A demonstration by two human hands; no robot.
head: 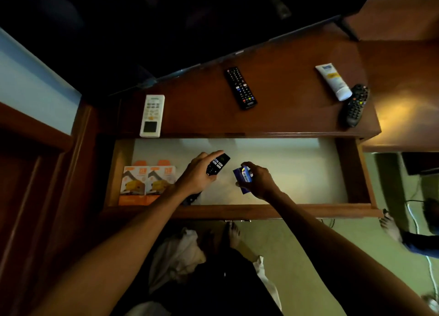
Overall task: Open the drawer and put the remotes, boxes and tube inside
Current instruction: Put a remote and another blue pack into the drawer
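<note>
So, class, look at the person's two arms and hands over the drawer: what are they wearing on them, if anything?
Nothing shows on either. The left hand and right hand are bare, with no gloves; no rings or watch can be made out in the dim light. Both forearms are uncovered all the way to the frame's bottom edge, with no sleeves in view.

**Colours Around My Two Hands**

My left hand [198, 173] held a black remote [217, 164] with pale buttons; my right hand [260, 181] held a deep blue box [242, 179] with a white barcode patch. Left of my left grip lay two orange-and-white boxes [147, 181]. Beneath both grips the drawer [354, 173] floor was whitish, its walls reddish-brown. Beyond my grips lay a white remote [152, 116], a black remote with coloured buttons [240, 88], and a white tube [333, 81].
</note>
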